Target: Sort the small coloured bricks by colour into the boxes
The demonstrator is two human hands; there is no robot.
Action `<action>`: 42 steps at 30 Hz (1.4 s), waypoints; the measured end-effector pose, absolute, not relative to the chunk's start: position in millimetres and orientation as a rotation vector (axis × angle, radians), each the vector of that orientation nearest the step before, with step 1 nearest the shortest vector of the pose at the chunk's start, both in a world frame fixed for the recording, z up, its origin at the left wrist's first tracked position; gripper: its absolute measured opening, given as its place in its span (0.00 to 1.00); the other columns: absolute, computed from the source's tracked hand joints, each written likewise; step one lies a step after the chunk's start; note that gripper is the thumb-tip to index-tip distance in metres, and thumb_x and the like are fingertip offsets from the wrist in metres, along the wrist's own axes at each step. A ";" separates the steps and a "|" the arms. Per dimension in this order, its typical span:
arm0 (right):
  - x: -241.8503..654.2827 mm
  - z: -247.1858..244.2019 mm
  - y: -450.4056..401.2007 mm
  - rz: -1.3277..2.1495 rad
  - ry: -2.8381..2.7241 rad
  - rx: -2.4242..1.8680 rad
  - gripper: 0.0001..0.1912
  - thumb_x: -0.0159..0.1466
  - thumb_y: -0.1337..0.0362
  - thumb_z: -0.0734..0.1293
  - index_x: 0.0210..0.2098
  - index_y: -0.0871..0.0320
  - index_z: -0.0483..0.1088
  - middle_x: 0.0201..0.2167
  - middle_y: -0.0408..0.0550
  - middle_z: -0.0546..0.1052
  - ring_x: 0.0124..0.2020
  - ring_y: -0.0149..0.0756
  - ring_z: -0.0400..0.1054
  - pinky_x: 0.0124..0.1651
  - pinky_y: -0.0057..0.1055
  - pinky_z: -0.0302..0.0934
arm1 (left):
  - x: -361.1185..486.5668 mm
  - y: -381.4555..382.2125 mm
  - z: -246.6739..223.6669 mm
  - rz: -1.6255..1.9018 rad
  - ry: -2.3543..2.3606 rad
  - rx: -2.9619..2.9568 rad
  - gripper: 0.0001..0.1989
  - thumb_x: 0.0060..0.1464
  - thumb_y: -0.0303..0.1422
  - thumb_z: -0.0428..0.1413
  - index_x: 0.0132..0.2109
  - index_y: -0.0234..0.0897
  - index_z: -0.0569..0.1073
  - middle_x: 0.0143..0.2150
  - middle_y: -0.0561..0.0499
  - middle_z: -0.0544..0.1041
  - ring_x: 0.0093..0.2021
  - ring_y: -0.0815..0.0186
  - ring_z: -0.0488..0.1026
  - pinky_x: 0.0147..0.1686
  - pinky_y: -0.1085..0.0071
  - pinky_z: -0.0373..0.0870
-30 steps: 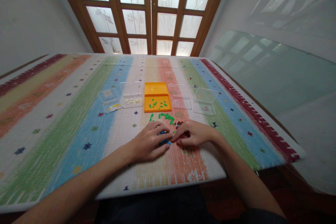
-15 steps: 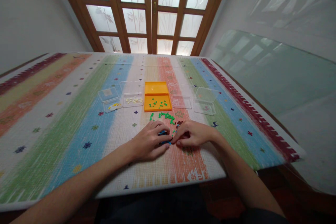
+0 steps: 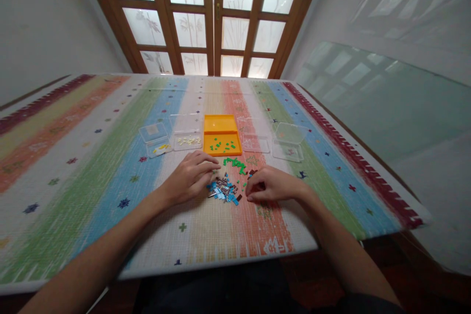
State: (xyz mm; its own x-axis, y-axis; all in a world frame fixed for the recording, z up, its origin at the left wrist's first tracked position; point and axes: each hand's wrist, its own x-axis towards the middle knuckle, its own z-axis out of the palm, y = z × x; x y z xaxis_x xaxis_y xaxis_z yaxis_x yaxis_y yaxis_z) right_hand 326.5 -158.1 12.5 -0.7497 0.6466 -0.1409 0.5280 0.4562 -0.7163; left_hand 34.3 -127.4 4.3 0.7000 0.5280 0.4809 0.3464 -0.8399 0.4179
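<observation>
The small blue and brown plastic bits (image 3: 223,190) lie in a pile between the left hand (image 3: 188,176) and right hand (image 3: 273,184). A sideways bump could mix them with the bright green plastic bits (image 3: 235,163). Left fingers bend loosely, right ones curl; I can't tell if they grip anything. Before, the left hand hid most of the pile; now it's off it.
</observation>
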 end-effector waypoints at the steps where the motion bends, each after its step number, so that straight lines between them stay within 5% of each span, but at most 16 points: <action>1: 325.3 11.6 -158.2 1.159 -2.550 -1.039 0.08 0.64 0.64 0.68 0.34 0.60 0.81 0.24 0.43 0.77 0.24 0.28 0.67 0.29 0.25 0.57 | 31.3 -124.7 3.2 0.869 0.701 2.609 0.14 0.66 0.27 0.49 0.50 0.39 0.78 0.49 0.45 0.80 0.51 0.59 0.75 0.54 0.54 0.70; 16: 314.7 0.9 -158.4 0.793 -2.449 -1.234 0.12 0.67 0.59 0.69 0.32 0.60 0.79 0.23 0.43 0.76 0.23 0.27 0.62 0.30 0.27 0.51 | 38.8 -129.5 -6.4 0.730 0.734 2.512 0.19 0.67 0.30 0.46 0.58 0.37 0.75 0.48 0.43 0.81 0.48 0.56 0.76 0.50 0.51 0.73; 23: 312.3 -4.6 -155.9 0.603 -2.342 -1.334 0.12 0.67 0.59 0.70 0.30 0.59 0.77 0.23 0.43 0.76 0.24 0.27 0.62 0.31 0.27 0.50 | 41.0 -133.6 0.8 0.822 0.838 2.270 0.25 0.73 0.37 0.37 0.54 0.37 0.77 0.51 0.44 0.82 0.50 0.59 0.78 0.53 0.57 0.73; 42: 310.5 -8.8 -151.1 0.677 -2.352 -1.299 0.08 0.65 0.61 0.71 0.33 0.59 0.78 0.27 0.46 0.80 0.26 0.30 0.69 0.32 0.27 0.56 | 59.2 -151.2 -1.8 0.620 0.763 2.334 0.24 0.73 0.37 0.35 0.51 0.36 0.75 0.44 0.43 0.79 0.45 0.59 0.73 0.50 0.56 0.71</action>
State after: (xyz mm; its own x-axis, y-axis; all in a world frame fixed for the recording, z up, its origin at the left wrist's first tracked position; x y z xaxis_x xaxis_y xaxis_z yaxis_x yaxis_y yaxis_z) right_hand 310.5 -151.1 -8.8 -0.5074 0.8574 0.0862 0.6805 0.4600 -0.5703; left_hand 59.2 -151.2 -1.8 0.7257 0.6453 0.2386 0.3649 -0.6550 0.6617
